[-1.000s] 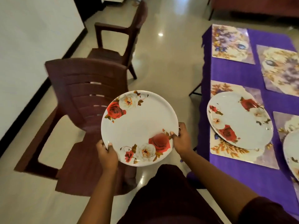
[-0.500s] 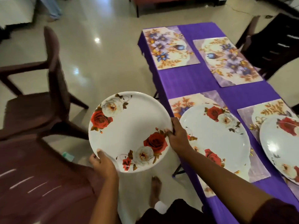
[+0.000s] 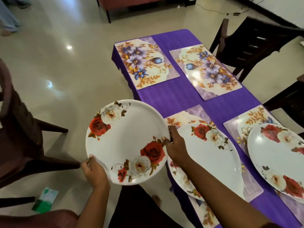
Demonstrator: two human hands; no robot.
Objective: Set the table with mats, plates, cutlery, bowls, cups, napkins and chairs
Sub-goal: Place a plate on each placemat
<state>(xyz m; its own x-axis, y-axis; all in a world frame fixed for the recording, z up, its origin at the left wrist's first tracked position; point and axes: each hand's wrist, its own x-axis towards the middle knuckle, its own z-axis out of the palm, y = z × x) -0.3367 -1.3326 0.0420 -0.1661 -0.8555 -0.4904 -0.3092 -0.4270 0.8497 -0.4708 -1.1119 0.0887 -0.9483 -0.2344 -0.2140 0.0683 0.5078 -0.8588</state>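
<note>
I hold a white plate with red and white roses (image 3: 126,142) level over the floor, just left of the table. My left hand (image 3: 94,172) grips its near left rim and my right hand (image 3: 175,145) grips its right rim. The table wears a purple cloth (image 3: 174,96). Two flowered mats lie bare at the far end: a left mat (image 3: 144,63) and a right mat (image 3: 205,71). On the near mats sit two more rose plates, one (image 3: 209,158) right beside my right hand and one (image 3: 278,157) at the right edge.
A brown chair (image 3: 18,137) stands on the floor to my left, and dark chairs (image 3: 250,43) line the table's far right side. A green and white packet (image 3: 45,200) lies on the tiled floor near my feet. A sofa base (image 3: 139,4) sits at the back.
My view has swung right from the chairs toward the table. The plate in both hands has come nearer the table's left edge, and the far mats now show fully.
</note>
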